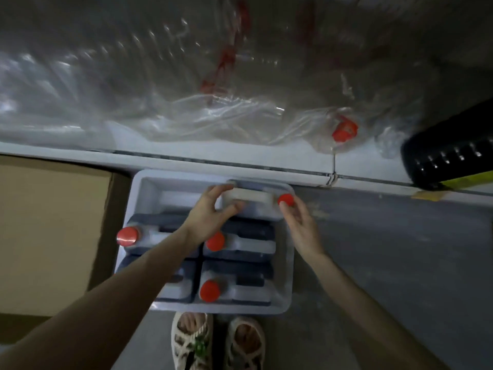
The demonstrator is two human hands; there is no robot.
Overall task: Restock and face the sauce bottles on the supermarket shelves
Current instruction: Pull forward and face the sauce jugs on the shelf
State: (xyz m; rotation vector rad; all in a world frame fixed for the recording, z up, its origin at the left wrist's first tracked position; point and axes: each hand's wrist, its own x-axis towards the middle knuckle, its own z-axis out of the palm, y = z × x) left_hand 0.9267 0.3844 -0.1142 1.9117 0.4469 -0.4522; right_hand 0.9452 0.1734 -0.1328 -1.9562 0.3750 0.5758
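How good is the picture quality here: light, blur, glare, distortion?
Head view: dim overall, yet the crate, the left hand on a bottle and the right hand read clearly enough; the plastic wrap above is motion-smeared and streaked with glare; the white ledge curves slightly from the wide-angle lens.

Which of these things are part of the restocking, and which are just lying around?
Job: jug gripped by left hand, right hand by its cap; other jugs; tray; shelf edge.
Lying about: cardboard; plastic wrap; black object; sandals.
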